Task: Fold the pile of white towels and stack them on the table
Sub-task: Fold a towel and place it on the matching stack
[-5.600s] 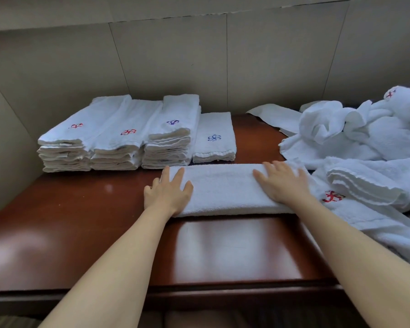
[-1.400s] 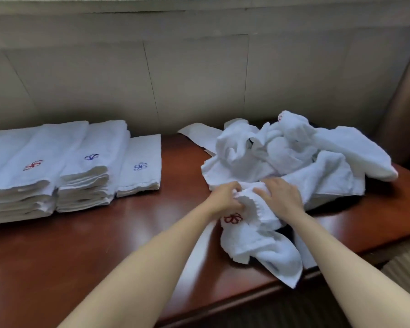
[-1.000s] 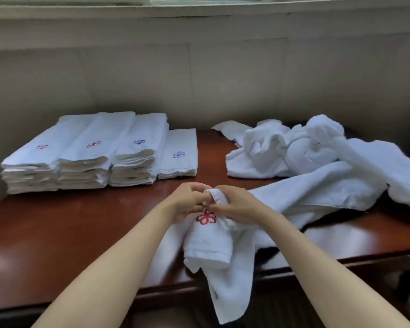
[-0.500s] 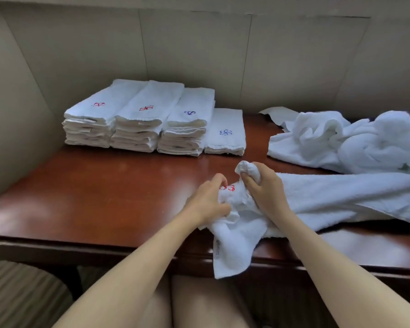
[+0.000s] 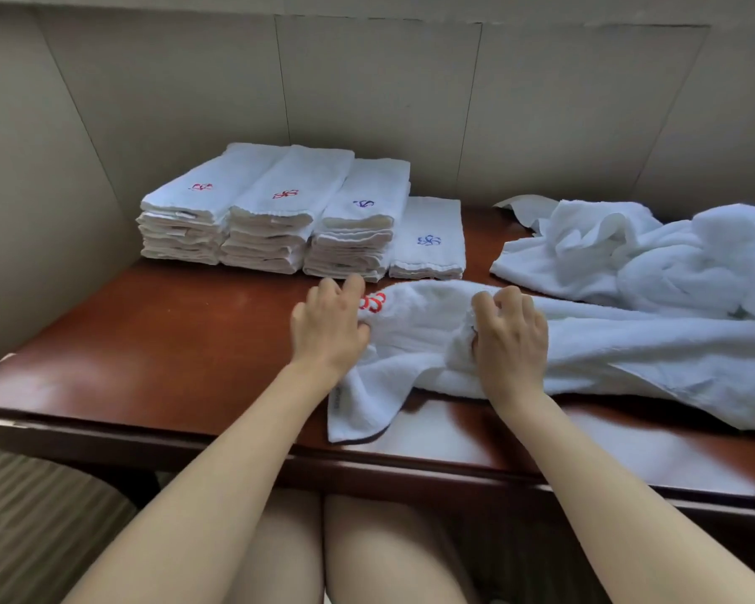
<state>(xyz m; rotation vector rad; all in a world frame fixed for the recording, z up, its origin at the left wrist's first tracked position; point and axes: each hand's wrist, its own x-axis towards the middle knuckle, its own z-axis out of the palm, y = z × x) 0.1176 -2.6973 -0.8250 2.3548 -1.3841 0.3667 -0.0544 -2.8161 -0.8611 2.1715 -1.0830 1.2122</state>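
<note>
One view only, from a camera worn on the person's head. It looks forward and steeply down over the near edge of the table (image 5: 158,342), close enough that both forearms run up from the bottom corners and the person's knees show beneath the edge. The wide lens bends the panelled wall (image 5: 367,102) at the far side. With a single view, no part of the scene is shared.

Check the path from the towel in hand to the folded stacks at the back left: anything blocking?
Nothing visible. Both the left hand and right hand are already on the towel; bare table lies between it and the folded stacks. The unfolded pile sits off to the right.
</note>
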